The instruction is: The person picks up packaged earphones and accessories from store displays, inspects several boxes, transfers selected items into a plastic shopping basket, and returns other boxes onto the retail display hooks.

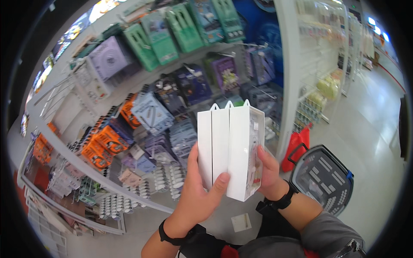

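Note:
Three narrow white boxes [220, 145] with hanging tabs on top stand upright side by side between my hands. My left hand [205, 190] grips them from the left, its thumb across the front of the boxes. My right hand [269, 171] holds the right side of the rightmost box, which has a clear window showing small contents and a price sticker. Beyond the boxes is a display rack with hooks carrying orange packs [111, 139], a light blue pack [151, 113], a purple pack [226, 72] and green packs [159, 38].
A dark shopping basket [317, 177] stands on the floor at the right, beside a red bag [296, 148]. A small flat white packet [241, 222] lies on the floor near my body. A white rack post [288, 74] rises right of the hooks.

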Action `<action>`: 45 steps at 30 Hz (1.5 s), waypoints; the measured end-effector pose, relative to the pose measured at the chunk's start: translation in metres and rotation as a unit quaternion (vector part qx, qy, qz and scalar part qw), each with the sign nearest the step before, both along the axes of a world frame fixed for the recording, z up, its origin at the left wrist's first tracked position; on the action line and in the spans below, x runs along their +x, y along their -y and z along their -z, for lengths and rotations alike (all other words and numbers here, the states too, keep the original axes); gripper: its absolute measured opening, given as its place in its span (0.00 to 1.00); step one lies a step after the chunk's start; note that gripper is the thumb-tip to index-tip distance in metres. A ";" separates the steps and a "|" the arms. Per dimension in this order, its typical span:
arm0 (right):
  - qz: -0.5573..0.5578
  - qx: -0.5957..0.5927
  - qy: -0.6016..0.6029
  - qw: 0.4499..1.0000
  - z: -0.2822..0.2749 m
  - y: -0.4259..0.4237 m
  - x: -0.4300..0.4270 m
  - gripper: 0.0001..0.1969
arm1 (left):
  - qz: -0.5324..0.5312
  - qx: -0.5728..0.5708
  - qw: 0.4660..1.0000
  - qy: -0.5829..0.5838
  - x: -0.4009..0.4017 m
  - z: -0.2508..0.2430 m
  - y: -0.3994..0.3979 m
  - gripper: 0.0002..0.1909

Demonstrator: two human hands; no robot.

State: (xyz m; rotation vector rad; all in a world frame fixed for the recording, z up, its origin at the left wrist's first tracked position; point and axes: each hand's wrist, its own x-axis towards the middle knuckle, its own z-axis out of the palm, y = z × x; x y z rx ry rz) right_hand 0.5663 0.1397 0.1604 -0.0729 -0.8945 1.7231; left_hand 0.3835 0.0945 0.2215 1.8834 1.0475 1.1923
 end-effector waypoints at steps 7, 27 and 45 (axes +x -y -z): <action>0.118 -0.077 0.063 0.988 0.074 -0.010 0.123 0.25 | 0.183 -0.136 0.960 0.159 0.102 0.103 -0.068 0.43; 0.349 -0.258 0.304 0.848 0.275 0.094 0.502 0.22 | 0.174 -0.427 0.852 0.248 0.338 0.370 -0.069 0.32; 0.108 -0.538 0.352 0.758 0.495 0.172 0.482 0.21 | 0.139 -0.447 0.832 0.297 0.286 0.450 -0.083 0.37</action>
